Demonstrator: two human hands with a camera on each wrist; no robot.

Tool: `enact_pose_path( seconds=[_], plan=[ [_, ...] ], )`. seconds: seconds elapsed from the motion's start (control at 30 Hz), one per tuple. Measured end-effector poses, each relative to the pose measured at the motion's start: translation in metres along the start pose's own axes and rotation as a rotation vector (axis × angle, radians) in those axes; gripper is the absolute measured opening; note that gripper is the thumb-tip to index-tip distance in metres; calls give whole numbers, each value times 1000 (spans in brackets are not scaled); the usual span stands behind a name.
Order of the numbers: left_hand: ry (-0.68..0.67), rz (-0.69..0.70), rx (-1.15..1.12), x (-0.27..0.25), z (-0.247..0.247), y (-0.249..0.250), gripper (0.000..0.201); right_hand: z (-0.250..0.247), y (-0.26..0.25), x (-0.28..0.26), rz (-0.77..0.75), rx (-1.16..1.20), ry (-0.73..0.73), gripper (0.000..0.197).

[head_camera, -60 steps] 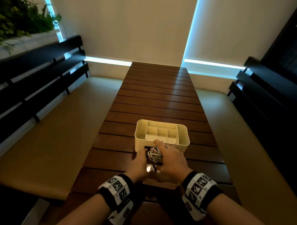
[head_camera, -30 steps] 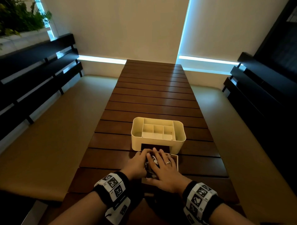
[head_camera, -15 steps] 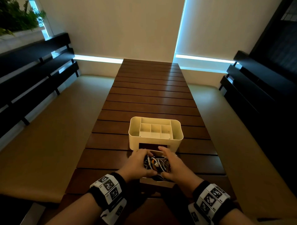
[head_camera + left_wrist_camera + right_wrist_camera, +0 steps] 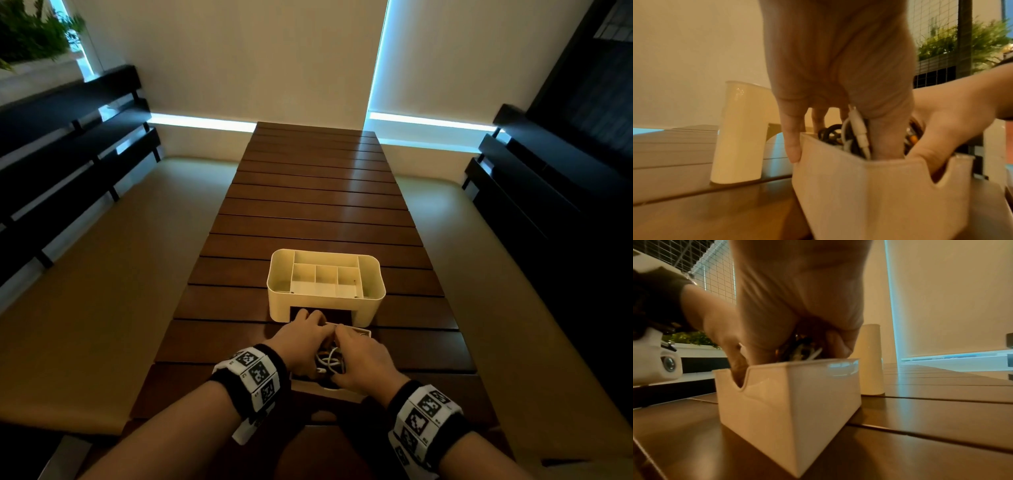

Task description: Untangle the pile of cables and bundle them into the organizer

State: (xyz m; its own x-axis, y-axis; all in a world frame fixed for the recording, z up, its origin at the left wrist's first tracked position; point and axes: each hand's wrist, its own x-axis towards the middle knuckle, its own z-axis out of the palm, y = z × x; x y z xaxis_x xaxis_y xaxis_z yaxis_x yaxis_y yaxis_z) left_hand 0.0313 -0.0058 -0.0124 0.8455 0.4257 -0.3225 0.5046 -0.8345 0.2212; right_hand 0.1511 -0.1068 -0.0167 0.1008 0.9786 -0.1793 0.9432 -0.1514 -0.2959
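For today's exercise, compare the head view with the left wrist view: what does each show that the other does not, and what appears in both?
Only the head view shows the divided top compartments of the organizer, all empty, and both marked wristbands.

Only the left wrist view shows the U-shaped notch in the front wall of the drawer, and a white plug standing beside the left thumb.

Both show the left hand and right hand at the drawer, with the tangled cables inside it, and the slatted wooden table.

Cables in drawer, organizer behind.
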Motion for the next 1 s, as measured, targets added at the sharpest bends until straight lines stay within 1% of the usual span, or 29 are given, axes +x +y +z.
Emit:
enact_pose_path(
  seconds=[0.1,0.17,0.23,0.3,0.4,0.43,0.47,0.53,0.6,0.7,0.77,0.83,0.93,1.0],
  plan=[
    [86,42,23,-3,4,-2,73,5,-5,-2,40,-17,27,59],
    [117,65,41,-6,8,-6,72,6,-8,-3,34,-30,54,59],
    [136,63,45,-8,13,-9,71,4,-9,-3,12,-28,27,63],
    [140,47,27,-12,17,-9,66,-5,-4,-2,-1,84,-82,67],
    [191,36,-7,-15,22,-11,54,-25,8,-1,-16,351,-299,72],
    [217,39,-6,-14,23,-11,48,-30,12,-1,-19,382,-343,71],
    [238,38,-7,-14,24,-13,42,-32,16,-1,-24,376,-348,68],
    [257,34,-22,-13,27,-14,37,-30,18,0,-39,340,-284,57],
    [265,26,-33,-13,29,-13,37,-24,18,-1,-42,340,-198,50],
    [268,-1,-39,-14,31,-8,41,-16,12,-3,-29,288,-102,53],
    [248,-15,-41,-14,33,-6,47,-10,5,-3,5,241,-36,59],
    [248,-19,-52,-13,34,-5,49,-4,1,-5,42,246,23,59],
    [329,-19,-111,-15,36,-3,35,7,5,-11,0,148,114,47],
    [382,-43,-100,-16,38,1,29,16,9,-16,-50,103,174,43]
  ],
)
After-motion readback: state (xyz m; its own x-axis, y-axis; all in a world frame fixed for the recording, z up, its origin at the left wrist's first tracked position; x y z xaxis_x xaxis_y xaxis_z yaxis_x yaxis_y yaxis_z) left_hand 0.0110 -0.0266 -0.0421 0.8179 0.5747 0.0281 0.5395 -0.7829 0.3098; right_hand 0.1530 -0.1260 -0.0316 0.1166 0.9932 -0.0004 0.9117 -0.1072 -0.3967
